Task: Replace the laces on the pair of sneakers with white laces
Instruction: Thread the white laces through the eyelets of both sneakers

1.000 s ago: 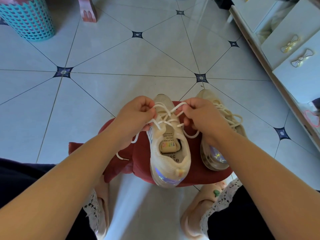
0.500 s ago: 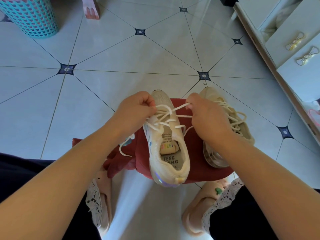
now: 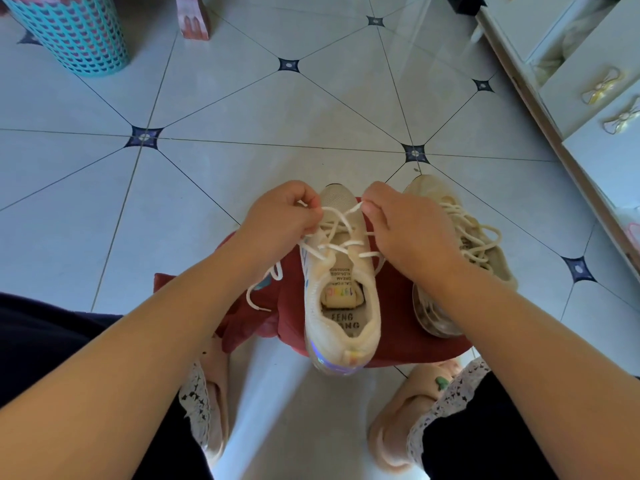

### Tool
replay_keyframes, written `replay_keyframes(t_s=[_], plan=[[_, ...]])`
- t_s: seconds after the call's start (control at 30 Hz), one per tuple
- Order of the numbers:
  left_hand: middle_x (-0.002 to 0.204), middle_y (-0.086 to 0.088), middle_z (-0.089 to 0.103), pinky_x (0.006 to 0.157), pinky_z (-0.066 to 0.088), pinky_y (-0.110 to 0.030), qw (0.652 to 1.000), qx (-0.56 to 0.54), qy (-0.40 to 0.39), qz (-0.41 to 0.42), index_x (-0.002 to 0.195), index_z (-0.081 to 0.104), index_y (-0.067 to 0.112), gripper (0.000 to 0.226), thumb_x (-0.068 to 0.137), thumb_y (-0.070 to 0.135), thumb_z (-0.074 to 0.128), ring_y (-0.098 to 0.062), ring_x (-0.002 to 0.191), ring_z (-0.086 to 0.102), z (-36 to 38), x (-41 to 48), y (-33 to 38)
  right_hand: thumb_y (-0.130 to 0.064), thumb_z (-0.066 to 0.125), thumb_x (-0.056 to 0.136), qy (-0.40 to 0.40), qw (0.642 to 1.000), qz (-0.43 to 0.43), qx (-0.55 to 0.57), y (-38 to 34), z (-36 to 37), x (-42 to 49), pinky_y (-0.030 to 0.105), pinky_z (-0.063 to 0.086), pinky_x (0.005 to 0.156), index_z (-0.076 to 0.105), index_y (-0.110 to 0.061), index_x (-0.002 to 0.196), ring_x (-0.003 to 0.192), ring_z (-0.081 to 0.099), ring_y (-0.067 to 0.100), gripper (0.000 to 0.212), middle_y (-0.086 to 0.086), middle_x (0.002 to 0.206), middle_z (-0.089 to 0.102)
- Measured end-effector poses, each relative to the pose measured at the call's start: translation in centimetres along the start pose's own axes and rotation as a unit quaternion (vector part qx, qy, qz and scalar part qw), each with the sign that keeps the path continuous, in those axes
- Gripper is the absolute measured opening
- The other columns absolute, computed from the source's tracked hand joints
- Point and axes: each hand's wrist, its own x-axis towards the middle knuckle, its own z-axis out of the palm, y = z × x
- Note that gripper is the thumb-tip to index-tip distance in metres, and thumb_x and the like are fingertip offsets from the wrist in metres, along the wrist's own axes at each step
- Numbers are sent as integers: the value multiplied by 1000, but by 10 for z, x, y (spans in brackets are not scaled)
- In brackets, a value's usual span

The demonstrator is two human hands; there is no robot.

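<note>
In the head view, two sneakers sat on one red cloth (image 3: 398, 306). The middle sneaker (image 3: 341, 306) stood upright at the cloth's centre, threaded with one white lace (image 3: 332, 247). The second sneaker (image 3: 485, 251) lay tilted at the cloth's right edge. Over the cloth's far side, the left hand (image 3: 277, 220) pinched one strand of that lace and the right hand (image 3: 405, 233) pinched another.

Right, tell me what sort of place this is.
Probably a room in a home, maybe a bedroom. The signs: a patterned tiled floor, a white drawer unit with bow-shaped handles on the right, and a teal plastic basket at top left.
</note>
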Motion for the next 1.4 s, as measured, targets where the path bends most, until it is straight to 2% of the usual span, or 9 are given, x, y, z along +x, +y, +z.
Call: replay_keyframes(t_s=[0.17,0.33,0.43,0.6,0.73,0.93,1.13,1.23,1.4], plan=[[48,6,44,55,34,-23,998,52,17,32,63,51,18,26,80,-1,53,-11,51,41,-4,-1,4,-19,37,97,-17,996,-22,-90,8,-1,-5,23,20,42,44,-18,90,46,30,12,11,-8,54,32],[44,3,37,48,18,-25,989,-113,-95,-6,65,46,10,24,81,-6,38,-11,48,28,-13,-5,5,-18,36,96,-4,995,4,-100,12,-1,-5,23,19,42,29,-24,84,46,30,9,15,-8,55,33],[51,-1,39,48,19,-25,985,-150,-82,-38,67,47,9,23,82,-6,38,-12,50,31,-15,-2,0,-20,36,97,-6,995,-6,-101,12,0,-7,23,19,43,35,-21,86,47,31,10,11,-8,56,32],[73,-1,53,55,36,-22,999,-13,-17,-24,75,54,18,15,84,7,59,-12,61,45,-6,0,-7,-31,51,91,-21,998,47,43,13,3,-3,27,31,54,52,-18,99,70,50,17,15,-6,74,53],[94,7,49,52,36,-3,977,160,99,104,89,46,26,32,74,18,72,-2,64,45,0,-4,-7,-29,71,73,21,985,84,147,4,-3,-4,17,32,61,52,-27,106,78,44,0,38,-9,102,45],[70,17,46,63,29,1,939,284,5,193,81,63,26,10,75,25,71,5,60,42,7,-9,-4,-26,70,79,-90,969,79,216,-4,-10,-6,2,37,66,62,-29,79,73,52,-8,9,-19,78,59],[66,14,46,58,29,-19,938,297,-12,176,76,54,19,12,84,15,61,-5,63,43,12,-3,-7,-18,64,83,-109,976,39,182,-8,-9,-2,1,33,61,58,-24,77,67,48,-4,11,-15,73,55],[66,14,48,59,32,-6,961,228,14,154,77,52,18,13,85,9,58,0,63,44,13,-4,-11,-11,60,84,-68,961,63,259,-8,-8,-5,0,34,60,57,-21,77,63,48,-9,12,-15,73,55],[65,11,47,58,33,-9,963,211,-1,168,80,47,18,14,86,8,55,-1,61,43,13,-6,-8,-5,54,85,-42,952,57,299,-11,-1,-6,6,36,60,48,-26,77,64,46,-10,24,-13,71,51]])
